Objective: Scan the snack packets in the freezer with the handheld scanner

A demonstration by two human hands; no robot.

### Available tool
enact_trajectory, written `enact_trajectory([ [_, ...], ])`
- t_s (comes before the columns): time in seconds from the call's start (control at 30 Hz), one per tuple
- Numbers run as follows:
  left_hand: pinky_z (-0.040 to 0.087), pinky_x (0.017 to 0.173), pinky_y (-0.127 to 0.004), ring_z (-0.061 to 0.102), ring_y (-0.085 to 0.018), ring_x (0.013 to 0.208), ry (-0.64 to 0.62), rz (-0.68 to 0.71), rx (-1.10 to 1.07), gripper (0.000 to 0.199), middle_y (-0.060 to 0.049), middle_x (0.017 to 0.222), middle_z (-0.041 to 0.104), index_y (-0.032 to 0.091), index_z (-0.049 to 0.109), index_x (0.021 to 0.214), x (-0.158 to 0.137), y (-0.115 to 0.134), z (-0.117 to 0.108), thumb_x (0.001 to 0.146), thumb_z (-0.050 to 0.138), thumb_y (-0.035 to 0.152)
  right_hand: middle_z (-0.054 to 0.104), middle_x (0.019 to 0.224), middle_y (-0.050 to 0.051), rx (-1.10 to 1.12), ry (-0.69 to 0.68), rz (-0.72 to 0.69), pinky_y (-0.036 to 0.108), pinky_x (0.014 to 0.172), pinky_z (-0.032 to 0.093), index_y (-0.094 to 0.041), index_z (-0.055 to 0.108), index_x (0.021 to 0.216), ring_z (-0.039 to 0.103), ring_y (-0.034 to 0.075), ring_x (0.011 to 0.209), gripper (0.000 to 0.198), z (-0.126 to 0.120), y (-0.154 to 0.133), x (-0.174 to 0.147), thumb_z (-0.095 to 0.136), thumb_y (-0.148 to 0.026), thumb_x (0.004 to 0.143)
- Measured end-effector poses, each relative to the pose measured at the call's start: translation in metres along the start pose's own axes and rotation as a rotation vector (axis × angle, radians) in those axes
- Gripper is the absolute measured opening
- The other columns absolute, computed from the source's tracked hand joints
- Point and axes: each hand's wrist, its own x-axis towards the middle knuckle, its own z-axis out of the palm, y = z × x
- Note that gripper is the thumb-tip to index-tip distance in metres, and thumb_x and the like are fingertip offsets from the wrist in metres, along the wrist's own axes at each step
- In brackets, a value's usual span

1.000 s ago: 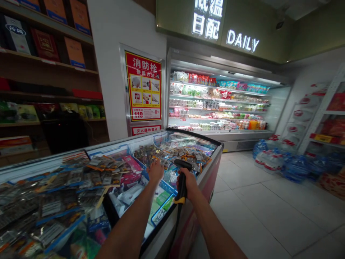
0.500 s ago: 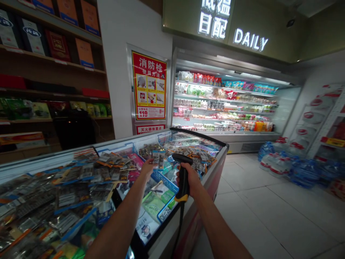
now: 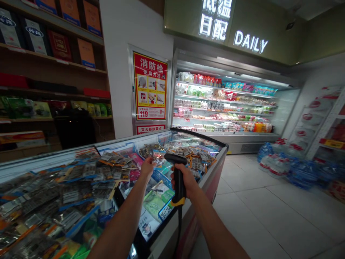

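Note:
My right hand [image 3: 189,181] is wrapped round the grip of a black and yellow barcode scanner [image 3: 178,183], whose cord hangs down over the freezer's edge. To its left, my left hand [image 3: 147,167] pinches a small clear snack packet [image 3: 159,155]. The scanner's head points toward that packet, a short gap apart. Both hands are above a chest freezer [image 3: 221,153] with sliding glass lids. Beneath them, a blue basket [image 3: 161,177] stands near green and white bags [image 3: 155,201]. Many similar packets [image 3: 81,172] are piled on the left side.
A lit open fridge [image 3: 226,104] with stocked shelves stands at the back. Large water bottles [image 3: 302,172] are on the tiled floor at right. Wooden shelves [image 3: 54,57] with boxes and bags line the left wall, beside a red fire-hydrant sign [image 3: 150,86].
My right hand has moved the scanner slightly left, closer to the packet. The packet has tilted a little and a reddish tint shows on it. My left hand has barely moved.

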Motion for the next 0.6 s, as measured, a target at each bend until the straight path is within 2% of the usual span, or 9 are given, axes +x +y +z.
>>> enact_trajectory([
  [0.17,0.045,0.067,-0.027,0.06,-0.016,0.072,-0.004,0.001,-0.008,0.032,-0.002,0.074,0.065,0.015,0.058,0.086,0.0014,-0.0001,-0.0017,0.056,0.052,0.008,0.049,0.042,-0.004,0.016,0.028,0.015,0.02,0.032,0.034,-0.016,0.05,0.07,0.043,0.009,0.032,0.021,0.0012,-0.0029,-0.0024,0.05,-0.036,0.067],
  [0.3,0.044,0.067,-0.026,0.06,-0.016,0.074,-0.069,0.026,-0.05,0.044,-0.003,0.08,0.066,0.015,0.057,0.099,-0.0002,0.0023,-0.001,0.056,0.049,0.008,0.05,0.043,-0.004,0.003,0.004,0.003,0.021,0.032,0.034,-0.016,0.05,0.069,0.044,0.009,0.032,0.019,0.001,-0.0052,-0.0048,0.05,-0.035,0.067],
  [0.47,0.043,0.071,-0.024,0.059,-0.016,0.083,-0.116,0.045,-0.073,0.042,-0.003,0.089,0.066,0.014,0.06,0.097,-0.0007,0.0046,-0.0028,0.057,0.047,0.012,0.049,0.044,-0.004,0.021,-0.01,-0.002,0.02,0.032,0.034,-0.016,0.05,0.069,0.044,0.009,0.032,0.018,0.0043,-0.0075,-0.0052,0.049,-0.034,0.068],
  [0.6,0.044,0.073,-0.025,0.059,-0.017,0.085,-0.049,0.03,-0.017,0.038,-0.005,0.093,0.066,0.014,0.06,0.099,0.0018,0.0049,-0.0032,0.062,0.051,0.021,0.049,0.043,-0.004,0.023,0.002,0.001,0.02,0.032,0.034,-0.016,0.051,0.07,0.044,0.009,0.033,0.019,0.0063,-0.0081,-0.0043,0.049,-0.035,0.068],
])
